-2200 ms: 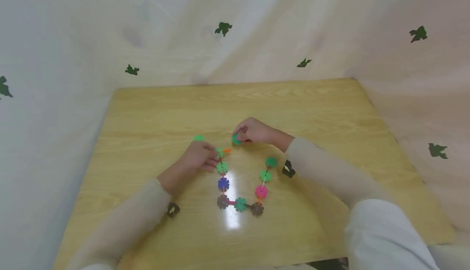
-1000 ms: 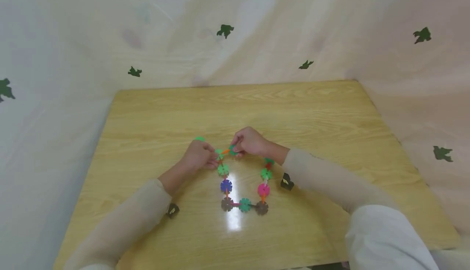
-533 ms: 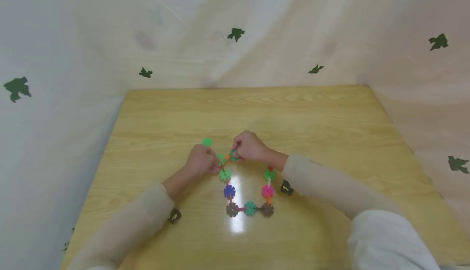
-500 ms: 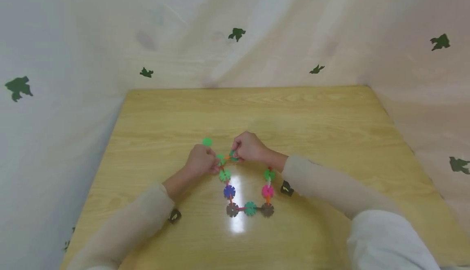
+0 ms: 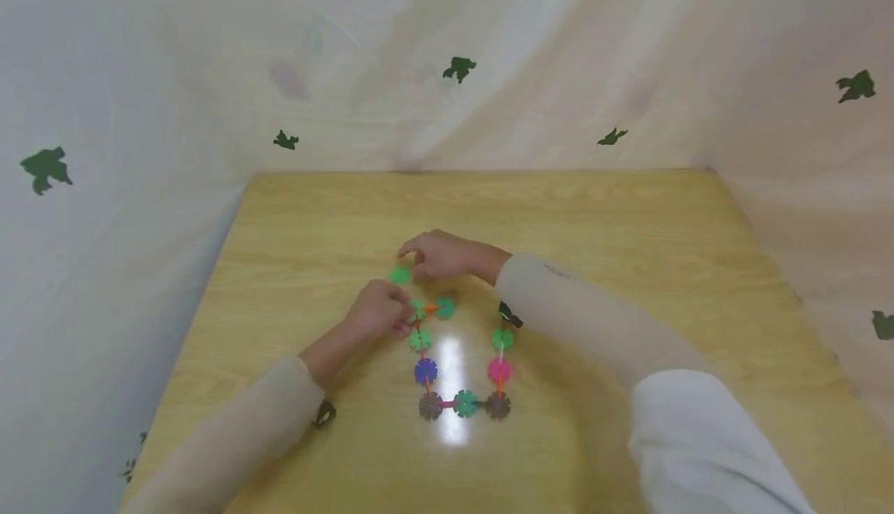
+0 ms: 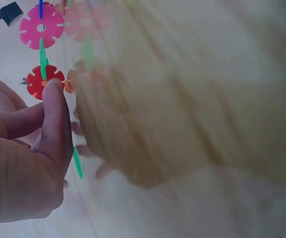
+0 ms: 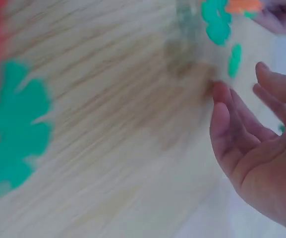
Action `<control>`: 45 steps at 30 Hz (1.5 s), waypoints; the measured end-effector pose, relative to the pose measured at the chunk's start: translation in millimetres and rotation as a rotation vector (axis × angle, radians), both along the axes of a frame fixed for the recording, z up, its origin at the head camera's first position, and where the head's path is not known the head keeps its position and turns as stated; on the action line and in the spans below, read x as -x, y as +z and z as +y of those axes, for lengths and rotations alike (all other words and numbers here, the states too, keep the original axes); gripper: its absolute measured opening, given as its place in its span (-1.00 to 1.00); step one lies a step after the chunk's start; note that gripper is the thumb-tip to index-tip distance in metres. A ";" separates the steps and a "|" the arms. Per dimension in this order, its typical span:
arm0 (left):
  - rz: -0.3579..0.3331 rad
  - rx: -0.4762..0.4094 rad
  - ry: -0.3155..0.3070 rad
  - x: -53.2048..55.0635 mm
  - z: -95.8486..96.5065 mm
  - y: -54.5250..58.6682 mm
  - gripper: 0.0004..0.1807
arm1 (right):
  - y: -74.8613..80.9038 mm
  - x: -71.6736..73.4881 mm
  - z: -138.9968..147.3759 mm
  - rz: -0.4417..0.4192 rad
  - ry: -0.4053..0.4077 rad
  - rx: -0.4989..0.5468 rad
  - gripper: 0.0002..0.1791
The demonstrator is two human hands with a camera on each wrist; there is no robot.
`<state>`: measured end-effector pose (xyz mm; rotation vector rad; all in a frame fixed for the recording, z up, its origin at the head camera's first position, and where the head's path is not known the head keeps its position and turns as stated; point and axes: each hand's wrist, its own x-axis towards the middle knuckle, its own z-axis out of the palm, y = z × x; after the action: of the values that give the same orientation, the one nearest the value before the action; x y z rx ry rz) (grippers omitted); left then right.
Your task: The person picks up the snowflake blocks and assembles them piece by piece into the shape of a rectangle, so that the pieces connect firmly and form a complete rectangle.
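Observation:
A chain of interlocking notched plastic discs lies on the table in a U shape, with a blue disc (image 5: 426,370) and a pink disc (image 5: 499,370) on its two sides. My left hand (image 5: 380,310) pinches the chain's far left corner by a light green disc (image 5: 417,310). From there an orange disc (image 5: 431,308), seen edge-on, leads to a teal disc (image 5: 445,307). The left wrist view shows a red disc (image 6: 44,82) at the left thumb tip. My right hand (image 5: 447,254) holds nothing; its parted fingers are beside a loose light green disc (image 5: 400,274).
The wooden table (image 5: 594,219) is backed by a pale cloth (image 5: 545,56) with dark green bird shapes. The right sleeve (image 5: 573,304) passes over the chain's far right end. Dark wrist cameras hang below both wrists.
My right hand brought the teal disc down to the orange one, joined it there, then let go. It has since moved left to the loose green disc. The left hand keeps its hold.

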<state>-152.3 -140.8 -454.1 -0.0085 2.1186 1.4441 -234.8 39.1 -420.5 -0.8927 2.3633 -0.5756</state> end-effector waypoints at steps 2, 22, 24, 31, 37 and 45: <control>0.001 -0.006 0.001 -0.8 -1.6 0.9 -0.77 | -2.8 0.7 -13.6 0.086 0.058 -0.041 -0.55; -0.068 -0.003 -0.049 -0.1 11.1 11.7 -0.68 | 3.8 -66.6 76.4 0.153 -0.162 0.026 -0.94; -0.074 -0.007 -0.042 0.8 12.3 11.2 -0.67 | 1.3 -72.8 78.3 0.196 -0.143 0.033 -0.94; -0.093 -0.014 -0.052 1.2 20.0 9.3 -0.60 | -8.1 -86.4 82.5 0.302 -0.140 0.059 -0.90; -0.088 -0.039 -0.045 1.4 20.8 7.8 -0.66 | -14.2 -89.2 86.2 0.320 -0.138 0.099 -0.86; -0.081 -0.078 -0.069 -0.5 19.5 3.8 -0.65 | -20.8 -93.5 86.9 0.293 -0.133 0.165 -0.89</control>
<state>-151.7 -121.2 -450.2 0.0352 1.9773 1.4605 -141.4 126.1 -441.2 -0.9516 2.6856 -0.7452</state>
